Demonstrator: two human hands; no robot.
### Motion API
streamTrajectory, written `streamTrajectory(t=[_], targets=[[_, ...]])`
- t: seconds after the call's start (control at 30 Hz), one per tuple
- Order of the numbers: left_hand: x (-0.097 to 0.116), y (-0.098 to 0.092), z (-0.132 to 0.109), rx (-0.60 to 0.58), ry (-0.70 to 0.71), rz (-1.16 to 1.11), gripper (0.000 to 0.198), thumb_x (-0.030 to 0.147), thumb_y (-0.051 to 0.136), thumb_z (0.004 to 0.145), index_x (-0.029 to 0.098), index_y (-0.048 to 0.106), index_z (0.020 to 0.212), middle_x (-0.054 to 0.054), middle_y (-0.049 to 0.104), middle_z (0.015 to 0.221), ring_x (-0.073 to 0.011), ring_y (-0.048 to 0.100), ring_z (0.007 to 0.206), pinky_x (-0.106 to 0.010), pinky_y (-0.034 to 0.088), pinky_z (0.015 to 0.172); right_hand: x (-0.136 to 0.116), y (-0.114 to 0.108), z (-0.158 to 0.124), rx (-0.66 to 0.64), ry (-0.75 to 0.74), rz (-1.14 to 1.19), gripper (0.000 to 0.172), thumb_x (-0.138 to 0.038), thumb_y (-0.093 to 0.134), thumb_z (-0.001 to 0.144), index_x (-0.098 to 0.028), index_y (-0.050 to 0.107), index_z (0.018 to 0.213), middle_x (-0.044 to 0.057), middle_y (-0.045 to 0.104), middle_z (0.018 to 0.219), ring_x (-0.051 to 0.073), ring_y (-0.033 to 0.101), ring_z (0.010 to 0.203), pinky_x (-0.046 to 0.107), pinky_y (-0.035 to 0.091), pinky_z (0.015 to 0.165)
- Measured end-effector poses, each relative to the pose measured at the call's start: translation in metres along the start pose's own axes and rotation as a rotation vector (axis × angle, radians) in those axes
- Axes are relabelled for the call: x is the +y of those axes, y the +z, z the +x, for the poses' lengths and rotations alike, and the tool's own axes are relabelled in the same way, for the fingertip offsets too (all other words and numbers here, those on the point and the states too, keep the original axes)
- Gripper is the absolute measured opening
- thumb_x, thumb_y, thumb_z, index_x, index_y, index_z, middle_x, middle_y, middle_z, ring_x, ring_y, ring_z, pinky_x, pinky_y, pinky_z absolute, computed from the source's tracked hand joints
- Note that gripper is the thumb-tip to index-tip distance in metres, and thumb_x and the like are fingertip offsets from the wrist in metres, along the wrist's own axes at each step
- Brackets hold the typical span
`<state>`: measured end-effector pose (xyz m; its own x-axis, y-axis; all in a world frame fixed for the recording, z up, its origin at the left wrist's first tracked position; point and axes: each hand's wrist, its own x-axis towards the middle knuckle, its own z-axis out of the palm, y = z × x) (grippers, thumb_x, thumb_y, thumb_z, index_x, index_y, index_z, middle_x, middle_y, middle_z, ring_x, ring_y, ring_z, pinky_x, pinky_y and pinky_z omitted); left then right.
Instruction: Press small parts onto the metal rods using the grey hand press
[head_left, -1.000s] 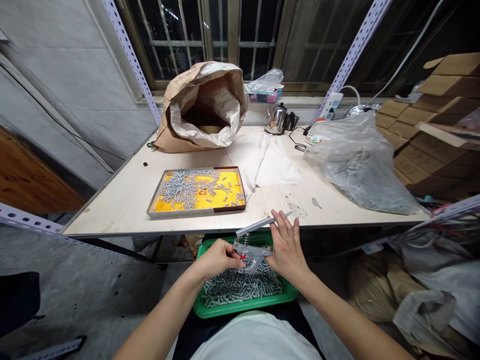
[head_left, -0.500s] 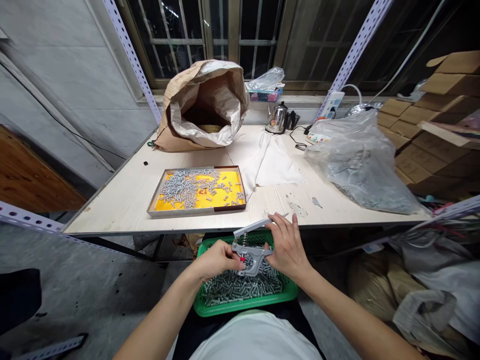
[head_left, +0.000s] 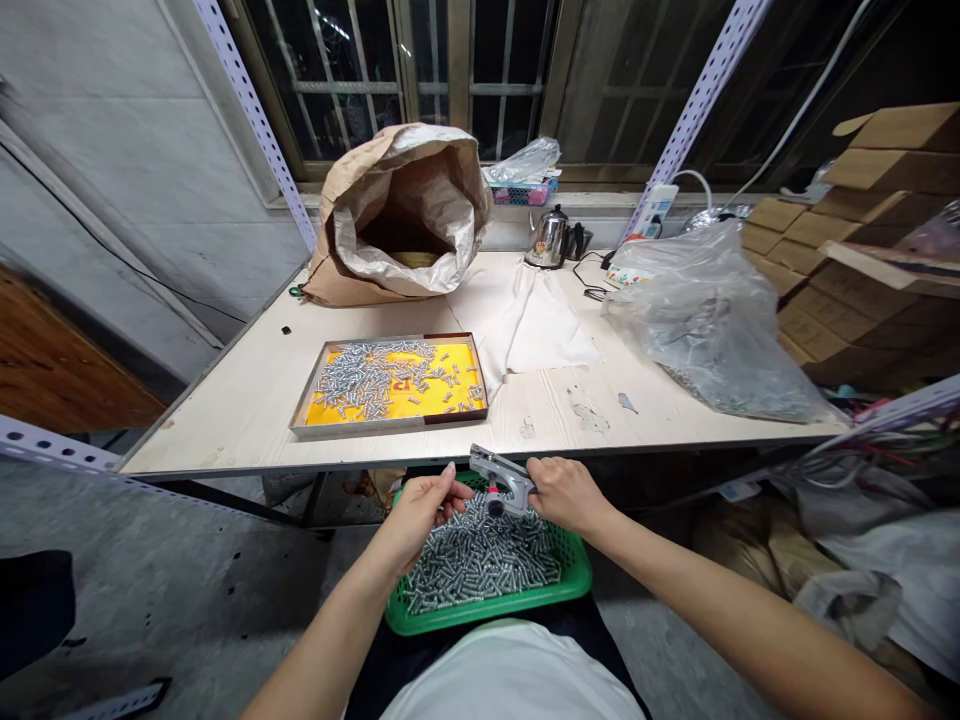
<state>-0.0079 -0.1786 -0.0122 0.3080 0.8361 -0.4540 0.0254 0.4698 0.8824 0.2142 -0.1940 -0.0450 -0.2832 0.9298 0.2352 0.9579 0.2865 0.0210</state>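
Observation:
My right hand (head_left: 566,492) is wrapped round the handles of grey snap-fastener pliers (head_left: 504,480), squeezed together. A red piece sits in the jaw of the pliers, which points left. Just left of that jaw is my left hand (head_left: 426,508), thumb and fingers pinched together and apart from the tool. Whatever may be between those fingertips is too small to make out. Below both hands, a green plastic basket (head_left: 480,612) rests on my lap, filled with small ribbed metal pieces (head_left: 480,565) that look like short springs or screws.
On the table (head_left: 225,400) lies a shallow tray (head_left: 360,430) with similar metal pieces on yellow. Behind it stands an open paper sack (head_left: 330,240). A metal kettle (head_left: 549,240), a clear plastic bag (head_left: 712,320) and stacked cardboard boxes (head_left: 862,260) are farther right.
My right hand has closed, bringing the raised lever of the pliers down, and the tool has tilted. My left fingers have moved off the jaw, to the left and slightly up.

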Motion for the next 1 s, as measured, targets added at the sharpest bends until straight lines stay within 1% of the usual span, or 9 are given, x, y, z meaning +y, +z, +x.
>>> streamTrajectory(t=[0.2,0.33,0.43,0.57,0.73,0.83,0.9,0.93,1.0], targets=[[-0.005,0.012,-0.007,-0.077,-0.017,-0.053,0.032,0.045,0.071,0.062,0.013,0.068,0.057,-0.001,0.059,0.058,-0.0102,0.041,0.056,-0.023,0.028,0.056,-0.007,-0.014,-0.002,0.060,0.090,-0.010,0.020,-0.026,0.056,0.070,-0.016,0.055,0.086,0.006,0.058,0.077,0.020,0.050,0.077,0.029,0.034,0.066],[-0.013,0.012,-0.008,-0.104,0.026,0.067,0.019,0.031,0.073,0.060,0.014,0.067,0.054,0.001,0.057,0.055,-0.0096,0.040,0.055,-0.024,0.027,0.057,-0.010,-0.023,-0.007,0.181,0.119,-0.005,0.016,-0.033,0.056,0.075,-0.017,0.054,0.077,0.009,0.057,0.087,0.023,0.048,0.084,0.036,0.037,0.077],[-0.018,0.014,-0.007,-0.090,0.073,0.152,0.016,0.028,0.074,0.058,0.014,0.066,0.053,0.001,0.058,0.059,-0.0120,0.046,0.061,-0.025,0.031,0.062,-0.014,-0.025,-0.011,0.228,0.092,0.030,0.020,-0.035,0.057,0.076,-0.017,0.059,0.083,0.011,0.055,0.100,0.026,0.046,0.095,0.040,0.039,0.087],[-0.022,0.018,-0.010,0.016,0.207,0.188,0.017,0.026,0.070,0.062,0.015,0.063,0.051,0.000,0.054,0.060,-0.0138,0.048,0.064,-0.026,0.034,0.065,-0.019,-0.021,-0.016,0.253,0.171,0.042,0.033,-0.032,0.057,0.074,-0.012,0.059,0.099,0.015,0.050,0.110,0.031,0.042,0.110,0.051,0.029,0.104],[-0.022,0.015,-0.021,0.263,0.408,0.217,0.020,0.032,0.063,0.071,0.016,0.063,0.058,-0.003,0.057,0.068,-0.0167,0.051,0.068,-0.027,0.037,0.063,-0.014,-0.008,-0.032,0.306,0.228,-0.020,0.048,-0.024,0.055,0.069,-0.006,0.052,0.114,0.020,0.045,0.123,0.035,0.034,0.124,0.058,0.023,0.108],[-0.020,0.000,-0.025,0.194,0.394,0.447,0.020,0.034,0.064,0.073,0.017,0.066,0.063,-0.004,0.059,0.069,-0.0180,0.053,0.066,-0.028,0.039,0.062,-0.006,0.000,-0.045,0.287,0.189,-0.035,0.046,-0.022,0.054,0.069,-0.009,0.052,0.113,0.019,0.046,0.124,0.035,0.034,0.125,0.060,0.021,0.109],[-0.012,-0.019,-0.019,0.177,0.385,0.631,0.019,0.035,0.066,0.072,0.017,0.070,0.076,-0.006,0.064,0.076,-0.0203,0.056,0.070,-0.029,0.041,0.066,0.000,0.005,-0.053,0.268,0.163,-0.039,0.045,-0.022,0.054,0.068,-0.010,0.052,0.112,0.018,0.047,0.124,0.035,0.035,0.125,0.061,0.019,0.109],[-0.004,-0.032,-0.012,0.235,0.400,0.715,0.022,0.035,0.065,0.074,0.017,0.070,0.084,-0.008,0.066,0.082,-0.0222,0.058,0.074,-0.031,0.042,0.070,0.002,0.006,-0.056,0.264,0.160,-0.041,0.045,-0.022,0.054,0.069,-0.011,0.051,0.113,0.018,0.047,0.124,0.035,0.035,0.125,0.062,0.019,0.109],[0.017,-0.064,0.009,0.475,0.425,0.884,0.026,0.032,0.056,0.080,0.015,0.069,0.094,-0.013,0.068,0.092,-0.0256,0.060,0.085,-0.033,0.043,0.077,0.006,0.008,-0.059,0.265,0.167,-0.044,0.045,-0.022,0.053,0.069,-0.011,0.051,0.113,0.018,0.048,0.124,0.035,0.035,0.125,0.062,0.020,0.108]])
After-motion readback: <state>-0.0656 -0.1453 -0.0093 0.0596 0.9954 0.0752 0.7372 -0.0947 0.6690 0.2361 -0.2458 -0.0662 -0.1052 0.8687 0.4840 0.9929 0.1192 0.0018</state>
